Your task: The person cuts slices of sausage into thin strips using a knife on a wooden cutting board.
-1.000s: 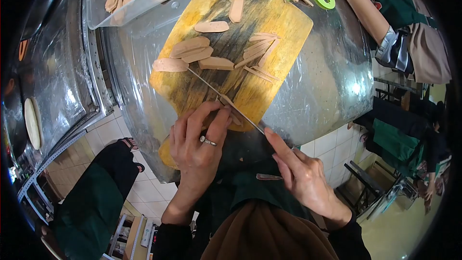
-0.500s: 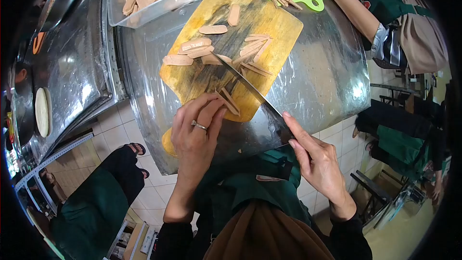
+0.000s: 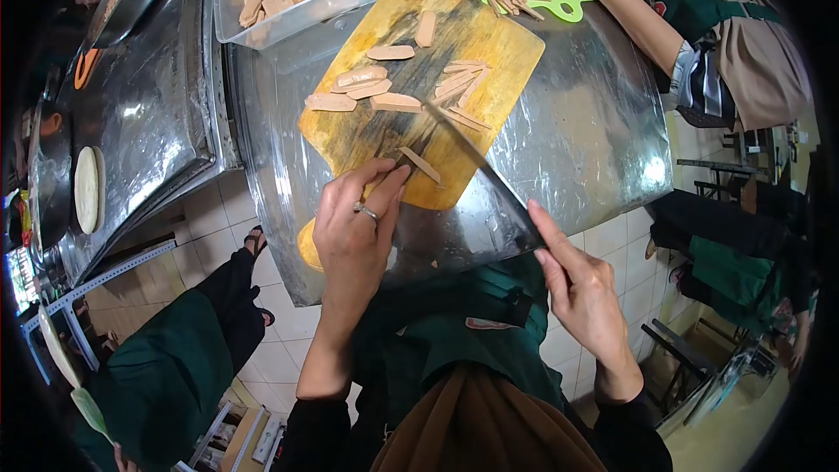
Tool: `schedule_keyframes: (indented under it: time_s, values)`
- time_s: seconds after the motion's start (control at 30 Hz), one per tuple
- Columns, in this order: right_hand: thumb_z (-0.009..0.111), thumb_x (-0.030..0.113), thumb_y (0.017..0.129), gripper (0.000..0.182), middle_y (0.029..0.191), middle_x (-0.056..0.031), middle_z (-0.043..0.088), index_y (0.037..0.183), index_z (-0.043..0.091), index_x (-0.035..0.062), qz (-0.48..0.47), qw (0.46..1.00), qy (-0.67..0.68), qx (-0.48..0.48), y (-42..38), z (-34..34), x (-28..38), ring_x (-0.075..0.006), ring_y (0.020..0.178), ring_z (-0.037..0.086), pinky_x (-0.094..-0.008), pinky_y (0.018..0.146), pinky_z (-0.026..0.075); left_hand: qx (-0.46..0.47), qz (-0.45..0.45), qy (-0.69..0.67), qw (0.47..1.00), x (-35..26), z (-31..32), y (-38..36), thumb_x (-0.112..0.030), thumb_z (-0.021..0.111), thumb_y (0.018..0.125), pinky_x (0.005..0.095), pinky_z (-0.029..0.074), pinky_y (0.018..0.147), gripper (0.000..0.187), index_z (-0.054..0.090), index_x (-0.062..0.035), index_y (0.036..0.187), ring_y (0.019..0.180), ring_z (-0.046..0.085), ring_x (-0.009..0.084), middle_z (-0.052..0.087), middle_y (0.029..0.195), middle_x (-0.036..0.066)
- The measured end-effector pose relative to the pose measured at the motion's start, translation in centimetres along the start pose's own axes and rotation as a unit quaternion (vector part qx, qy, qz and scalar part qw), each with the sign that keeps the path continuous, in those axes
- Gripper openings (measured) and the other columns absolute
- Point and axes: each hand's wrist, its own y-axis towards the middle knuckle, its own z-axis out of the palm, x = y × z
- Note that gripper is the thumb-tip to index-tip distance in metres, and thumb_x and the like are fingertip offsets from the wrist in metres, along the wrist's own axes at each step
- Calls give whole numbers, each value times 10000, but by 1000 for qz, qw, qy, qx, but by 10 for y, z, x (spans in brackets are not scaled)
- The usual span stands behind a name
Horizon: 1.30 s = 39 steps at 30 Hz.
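In right hand (image 3: 578, 293), knife (image 3: 487, 171), handle hidden.

White glare flecks the shiny table (image 3: 585, 114) — the centre reads clear, while the edges curve into black corners.

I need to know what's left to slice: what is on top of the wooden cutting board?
The wooden cutting board bears light-brown slices, thin strips and another strip beside the left hand. Anything beneath that hand or the knife is covered.
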Motion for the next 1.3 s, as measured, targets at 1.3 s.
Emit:
schedule_keyframes:
  time_s: [1.3]
  values:
    - [634,21,982,596,699,-180,654,1533,532,227,-38,998,-40,-3,-10,1,2,-328,573,650,-432,601,542,35,26,60,997,1,2,-4,-28,698,817,373,501,882,473,723,-189,1261,1061,628,238,639,1225,0]
